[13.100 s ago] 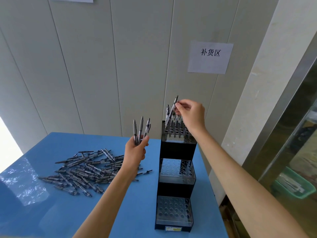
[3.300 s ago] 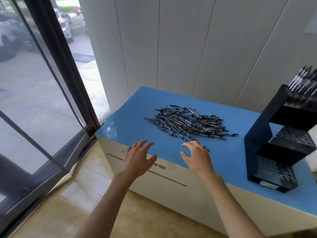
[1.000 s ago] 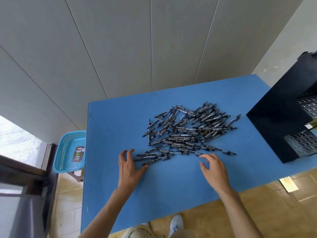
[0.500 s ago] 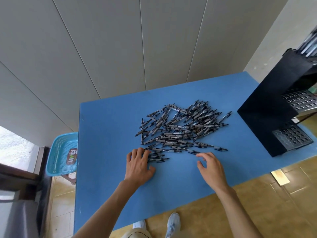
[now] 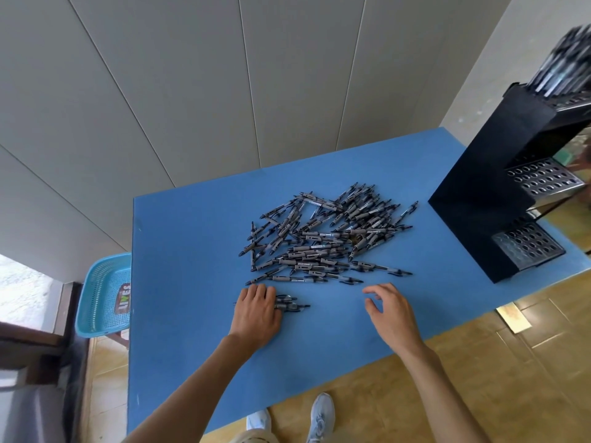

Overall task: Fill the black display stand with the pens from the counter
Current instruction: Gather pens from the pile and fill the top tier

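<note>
1. On the blue counter (image 5: pixel 192 257) we see a loose pile of pens (image 5: pixel 323 241) lying near the middle, well apart from the black display stand (image 5: pixel 489 199) at the right end.
2. Our left hand (image 5: pixel 257 310) lies palm down over a few pens (image 5: pixel 289 303) pulled out beside the pile; its fingers seem to press on them, though the hand hides the contact.
3. Our right hand (image 5: pixel 391 310) hovers near the pile with fingers loosely curled, holding nothing.
4. Blurred pens stand in the top tier of the stand (image 5: pixel 569 65); the two lower perforated tiers show bare holes.
5. Beside the counter's left edge sits a blue basket (image 5: pixel 102 295).
</note>
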